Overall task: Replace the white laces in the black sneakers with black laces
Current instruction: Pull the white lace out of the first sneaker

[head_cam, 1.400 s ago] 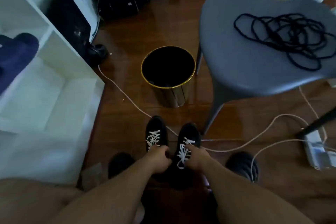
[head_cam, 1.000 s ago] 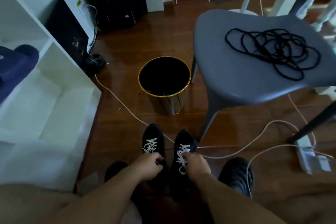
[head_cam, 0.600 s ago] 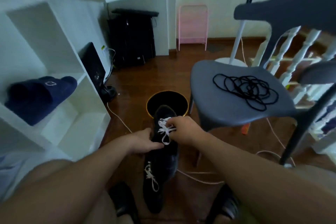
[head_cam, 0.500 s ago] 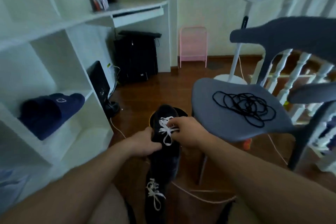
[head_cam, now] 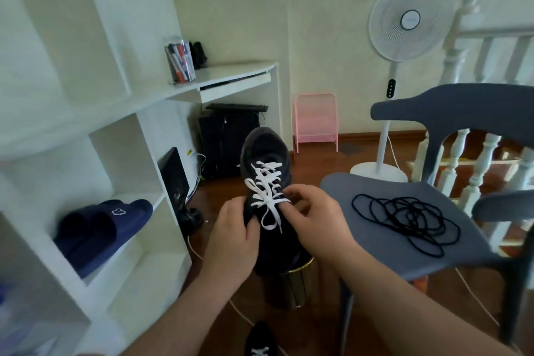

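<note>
Two hands hold up a black sneaker [head_cam: 264, 170]: left hand [head_cam: 232, 235] grips its side, right hand [head_cam: 313, 218] pinches the white lace [head_cam: 267, 192]. Black laces [head_cam: 404, 221] lie on a grey chair [head_cam: 390, 257].

Sneaker [head_cam: 264, 182] off floor, now chest-high

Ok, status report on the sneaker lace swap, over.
Left hand grips raised sneaker; right hand pinches at white lace, still threaded. Black laces on grey chair. Second sneaker on floor. Nothing in the way.
</note>
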### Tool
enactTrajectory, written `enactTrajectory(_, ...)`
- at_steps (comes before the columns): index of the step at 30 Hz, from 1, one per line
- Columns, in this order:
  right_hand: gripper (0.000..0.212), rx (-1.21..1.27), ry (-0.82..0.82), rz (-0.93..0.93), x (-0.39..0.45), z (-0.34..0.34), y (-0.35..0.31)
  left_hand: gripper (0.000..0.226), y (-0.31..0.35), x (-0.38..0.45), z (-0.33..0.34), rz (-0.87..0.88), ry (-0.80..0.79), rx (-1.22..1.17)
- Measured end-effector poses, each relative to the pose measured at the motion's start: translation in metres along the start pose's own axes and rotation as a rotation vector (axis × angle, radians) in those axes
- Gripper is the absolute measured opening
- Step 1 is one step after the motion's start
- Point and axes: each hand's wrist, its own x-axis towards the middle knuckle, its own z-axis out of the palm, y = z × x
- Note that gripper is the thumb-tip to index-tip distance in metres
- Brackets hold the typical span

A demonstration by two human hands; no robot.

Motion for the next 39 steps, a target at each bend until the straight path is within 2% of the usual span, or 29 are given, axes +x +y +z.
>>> enactTrajectory(7,0.019,-0.070,0.050,-0.093,-0.008,-0.006,0.009,0.017,0.014,-0.001,0.013,-0.035,-0.045,-0.050)
enactTrajectory(12,0.017,-0.103,-0.037,-0.054,0.006,-0.013,0.017,0.024,0.010,0.008,0.026,-0.031,-0.064,-0.015)
enactTrajectory(15,0.014,-0.101,-0.115,-0.004,0.025,-0.005,0.008,0.014,0.006,0.019,0.035,-0.094,-0.097,-0.037)
enactTrajectory(19,0.011,-0.038,-0.067,-0.003,0.033,0.013,-0.003,0.019,-0.004,0.032,0.041,-0.182,-0.069,-0.073)
enactTrajectory(21,0.014,-0.030,-0.045,-0.002,0.029,0.016,0.003,0.024,-0.008,0.033,0.041,-0.176,-0.081,-0.088)
enactTrajectory(25,0.013,-0.013,-0.073,0.029,0.020,0.012,0.013,0.020,-0.011,0.030,0.035,-0.161,-0.113,-0.115)
enactTrajectory(30,0.016,-0.013,-0.139,0.032,0.013,0.009,0.016,0.036,-0.014,0.026,0.025,-0.168,-0.127,-0.155)
enactTrajectory(35,0.013,0.093,-0.122,0.099,0.012,0.004,0.025,0.058,-0.012,0.022,0.032,-0.142,-0.153,-0.205)
enactTrajectory(37,0.012,0.056,-0.151,0.091,0.015,0.002,0.027,0.065,-0.010,0.023,0.036,-0.114,-0.158,-0.169)
enactTrajectory(39,0.020,-0.031,-0.180,0.044,0.021,-0.001,0.025,0.066,-0.007,0.028,0.038,-0.117,-0.159,-0.153)
